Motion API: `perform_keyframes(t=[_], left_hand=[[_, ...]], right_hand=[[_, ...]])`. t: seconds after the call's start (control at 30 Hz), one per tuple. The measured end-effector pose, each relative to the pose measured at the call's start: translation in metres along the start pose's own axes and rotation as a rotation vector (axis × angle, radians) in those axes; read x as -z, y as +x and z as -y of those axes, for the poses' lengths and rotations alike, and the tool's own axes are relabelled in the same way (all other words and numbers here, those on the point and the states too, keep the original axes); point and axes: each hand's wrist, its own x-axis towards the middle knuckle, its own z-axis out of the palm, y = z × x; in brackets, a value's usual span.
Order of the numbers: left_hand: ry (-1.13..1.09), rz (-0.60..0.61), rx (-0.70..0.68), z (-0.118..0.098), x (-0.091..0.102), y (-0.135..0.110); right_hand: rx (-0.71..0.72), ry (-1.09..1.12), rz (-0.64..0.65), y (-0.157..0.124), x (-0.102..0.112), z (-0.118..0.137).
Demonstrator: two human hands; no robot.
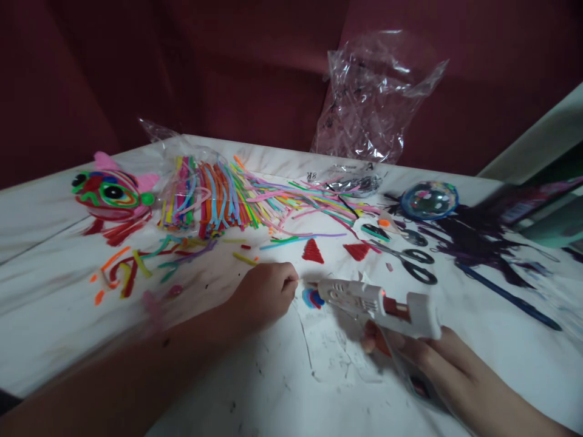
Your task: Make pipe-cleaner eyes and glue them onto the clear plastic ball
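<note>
Head view: lower right, the right hand (426, 358) wraps its fingers around a white hot-glue gun (353, 297); at centre, the left hand (266, 294) curls closed near the nozzle (311, 283), any contents hidden.

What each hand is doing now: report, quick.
Left hand: closed; whether it grips anything cannot be told.
Right hand: holding the white glue gun.

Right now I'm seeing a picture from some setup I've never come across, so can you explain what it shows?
There's no machine at work: a camera worn on a person's head looks forward and down. The bare right hand grips a white glue gun. The bare left hand is curled near its nozzle; whether it holds something, I can't tell. On the white table are colourful pipe cleaners, scissors, two red triangles and a decorated fish-like figure.
</note>
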Motion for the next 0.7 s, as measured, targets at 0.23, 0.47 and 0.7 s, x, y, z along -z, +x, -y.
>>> perform_keyframes(t=[0.23,0.47,0.7], left_hand=[[-0.003,0.009,0.009,-0.001,0.001,0.001],[0.008,0.005,-0.008,-0.001,-0.001,0.0],[0.006,0.012,-0.002,-0.002,0.001,0.0]], right_hand=[[-0.036,0.072,0.03,-0.004,-0.012,0.003],[-0.029,0.02,0.154,-0.001,-0.011,-0.004],[-0.041,0.048,0.133,-0.005,-0.014,-0.01]])
